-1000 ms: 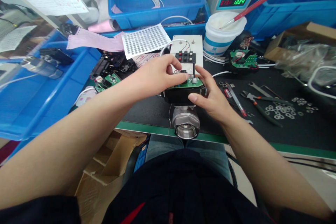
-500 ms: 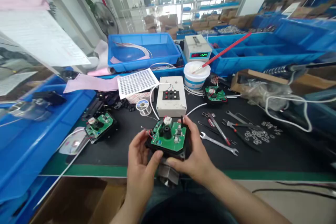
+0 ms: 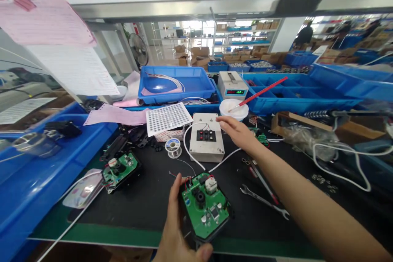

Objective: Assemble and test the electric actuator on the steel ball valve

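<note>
My left hand grips a black-housed unit with a green circuit board, its board side facing up, low over the bench edge. A black knob-like post and a white connector stand on the board. My right hand is stretched out with fingers extended, holding nothing visible. Its fingertips are at the top right corner of a grey control box with small red and black switches, in front of a white tub. Whether they touch the box I cannot tell. White cables run by the box.
A similar board unit lies at the left, another board behind my right arm. A solder spool stands left of the box. A wrench lies at the right. Blue trays and a power supply line the back.
My right hand has let go of the circuit board unit and moved forward to the control box. The unit, now in my left hand alone, has turned. The view has tilted up.
</note>
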Demonstrator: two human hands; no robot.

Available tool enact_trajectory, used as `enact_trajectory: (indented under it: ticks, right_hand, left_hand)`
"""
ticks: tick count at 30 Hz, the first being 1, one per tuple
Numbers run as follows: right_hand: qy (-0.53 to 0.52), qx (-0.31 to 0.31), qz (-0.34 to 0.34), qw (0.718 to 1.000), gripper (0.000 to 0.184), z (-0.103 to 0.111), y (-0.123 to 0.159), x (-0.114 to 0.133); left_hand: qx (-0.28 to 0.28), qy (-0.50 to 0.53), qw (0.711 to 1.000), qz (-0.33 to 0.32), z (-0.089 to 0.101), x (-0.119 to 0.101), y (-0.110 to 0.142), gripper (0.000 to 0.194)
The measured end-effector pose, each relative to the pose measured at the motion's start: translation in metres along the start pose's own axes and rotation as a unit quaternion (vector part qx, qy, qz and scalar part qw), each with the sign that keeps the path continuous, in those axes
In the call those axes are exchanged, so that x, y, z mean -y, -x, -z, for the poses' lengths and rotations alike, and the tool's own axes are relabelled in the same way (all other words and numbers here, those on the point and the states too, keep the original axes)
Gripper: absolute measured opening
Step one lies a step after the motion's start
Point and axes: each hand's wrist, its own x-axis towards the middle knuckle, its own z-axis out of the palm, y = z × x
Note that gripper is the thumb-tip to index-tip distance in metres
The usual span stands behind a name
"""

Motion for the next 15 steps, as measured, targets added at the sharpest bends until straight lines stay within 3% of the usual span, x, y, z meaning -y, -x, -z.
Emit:
enact_trajectory:
  ticks: [3,5,8,15]
  right_hand:
    - [0.03,0.017,-0.033,0.999,0.033,-0.027,-0.063,-0.017]
    - [0.035,0.035,-0.055,0.997,0.04,-0.044,-0.082,-0.026]
    - [0.03,0.058,-0.065,0.996,0.048,-0.057,-0.087,-0.033]
    - [-0.011,0.063,-0.069,0.996,0.068,-0.058,-0.09,-0.04]
  left_hand:
    - [0.046,-0.007,0.999,-0.014,0.007,-0.002,-0.004,0.113]
    - [0.064,-0.006,0.998,-0.003,0.009,-0.007,-0.004,0.111]
    - [0.074,-0.005,0.997,0.016,0.008,-0.012,-0.005,0.113]
    - [0.094,0.016,0.995,0.029,0.007,-0.018,-0.011,0.113]
